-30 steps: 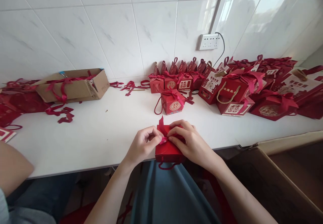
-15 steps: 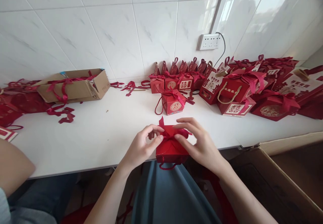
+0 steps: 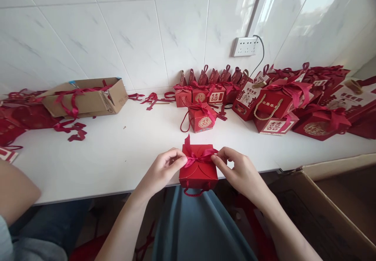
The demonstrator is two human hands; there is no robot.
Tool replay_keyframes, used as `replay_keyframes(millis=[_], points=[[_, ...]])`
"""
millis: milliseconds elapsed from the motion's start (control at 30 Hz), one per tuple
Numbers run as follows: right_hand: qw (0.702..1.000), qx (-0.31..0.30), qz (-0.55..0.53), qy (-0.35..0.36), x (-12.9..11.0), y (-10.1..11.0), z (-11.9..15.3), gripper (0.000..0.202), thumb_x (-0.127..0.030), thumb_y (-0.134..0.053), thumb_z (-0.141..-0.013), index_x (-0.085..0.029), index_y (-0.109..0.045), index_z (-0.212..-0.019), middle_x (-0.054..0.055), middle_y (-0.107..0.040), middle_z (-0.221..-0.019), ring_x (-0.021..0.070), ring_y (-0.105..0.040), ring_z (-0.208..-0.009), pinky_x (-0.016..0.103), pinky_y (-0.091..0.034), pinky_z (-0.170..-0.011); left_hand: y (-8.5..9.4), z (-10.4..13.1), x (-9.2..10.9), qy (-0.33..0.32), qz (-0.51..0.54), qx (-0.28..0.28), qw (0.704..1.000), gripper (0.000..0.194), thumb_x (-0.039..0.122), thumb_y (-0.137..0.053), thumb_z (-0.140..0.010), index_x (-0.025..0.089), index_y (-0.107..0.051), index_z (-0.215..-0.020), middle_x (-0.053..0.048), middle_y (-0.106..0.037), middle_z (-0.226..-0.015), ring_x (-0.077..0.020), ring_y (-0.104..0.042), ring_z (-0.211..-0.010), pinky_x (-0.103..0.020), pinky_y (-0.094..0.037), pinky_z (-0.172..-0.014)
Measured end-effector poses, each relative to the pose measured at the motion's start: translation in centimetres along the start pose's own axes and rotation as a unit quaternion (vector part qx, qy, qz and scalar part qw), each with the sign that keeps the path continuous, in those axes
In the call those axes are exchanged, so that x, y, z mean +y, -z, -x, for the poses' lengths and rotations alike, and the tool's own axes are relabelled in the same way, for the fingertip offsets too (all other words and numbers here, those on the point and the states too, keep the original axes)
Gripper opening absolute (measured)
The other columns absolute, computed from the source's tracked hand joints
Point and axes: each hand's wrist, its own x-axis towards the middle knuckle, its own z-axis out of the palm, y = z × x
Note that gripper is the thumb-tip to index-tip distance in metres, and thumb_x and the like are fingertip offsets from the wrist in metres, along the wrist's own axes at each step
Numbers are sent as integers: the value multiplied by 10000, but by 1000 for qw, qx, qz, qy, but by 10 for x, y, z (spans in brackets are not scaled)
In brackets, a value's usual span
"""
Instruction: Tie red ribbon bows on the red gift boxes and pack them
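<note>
A red gift box [image 3: 198, 173] sits at the table's front edge, its twisted cord handle [image 3: 194, 193] hanging toward me. Across its top lies a dark pink ribbon [image 3: 197, 157] tied in a bow. My left hand [image 3: 164, 167] pinches the bow's left side between thumb and fingers. On the opposite side, my right hand [image 3: 235, 166] grips the bow's right loop with thumb and forefinger. One ribbon tail stands up at the box's back left. Just behind stands another red gift box [image 3: 202, 120] with a gold round emblem and a bow.
Several red gift boxes and bags [image 3: 276, 108] crowd the right and back. A cardboard box [image 3: 85, 106] of ribbons stands at left, near loose ribbons [image 3: 78, 132]. A large open carton [image 3: 337, 167] is at lower right. Another person's arm [image 3: 17, 180] rests at left.
My hands have moved apart to the bow's two sides and now pinch it. The bow is spread wider and the box top shows more.
</note>
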Motion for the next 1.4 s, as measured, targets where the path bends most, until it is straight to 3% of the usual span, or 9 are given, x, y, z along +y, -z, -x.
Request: replay_keyframes(millis=[267,500,600,733,967,1167,1400], points=[[999,-25,-34,-23,-1,2,-1,297,-364,-443,-879,-202,-453,-631,-29,-501,-583,116,-437,-538,232,-344,-502,3,-1,-2,-28,41,16,999,180,331,-520,-819,181,-547,-723,-39,-527,-873,-163,-513,-819,-277,-418,-740],[990,-38,-122,-54,3,-3,-1,330,-399,-436,-871,-197,-411,-612,-35,-422,-588,109,-370,-564,231,-319,-529,-3,-1,-7,7,-4,51,999,322,431,-467,-859,196,-432,-643,26,-418,-677,-116,-393,-608,-246,-343,-575],[979,-42,-189,-56,8,-9,0,327,-410,-442,-872,-195,-414,-627,-31,-416,-610,113,-367,-587,236,-315,-547,-7,-1,-9,23,16,38,999,335,443,-467,-857,198,-396,-640,51,-330,-613,-100,-322,-556,-235,-298,-539],[950,-45,-302,-63,18,-19,2,329,-419,-481,-864,-195,-406,-636,-36,-388,-616,113,-342,-599,240,-301,-568,-10,-2,-13,23,65,30,997,347,419,-484,-851,193,-359,-620,58,-282,-603,-91,-259,-547,-231,-250,-526],[872,-26,-483,-72,33,-36,5,311,-381,-563,-838,-192,-424,-634,-34,-366,-646,114,-314,-616,237,-296,-591,-17,-4,-24,35,205,36,978,342,359,-520,-822,189,-329,-595,57,-276,-602,-84,-250,-551,-229,-235,-520],[819,-26,-565,-102,37,-42,2,329,-383,-607,-796,-189,-426,-602,-26,-370,-638,118,-332,-606,239,-306,-573,-21,-5,-20,63,300,23,952,340,341,-570,-766,181,-339,-575,57,-314,-593,-72,-281,-537,-214,-233,-503],[790,-7,-605,-98,36,-45,-1,329,-363,-670,-736,-186,-440,-580,-34,-350,-620,110,-315,-576,227,-292,-536,-29,-6,-18,77,382,38,920,330,306,-585,-714,184,-315,-568,72,-322,-550,-59,-265,-499,-195,-238,-482]])
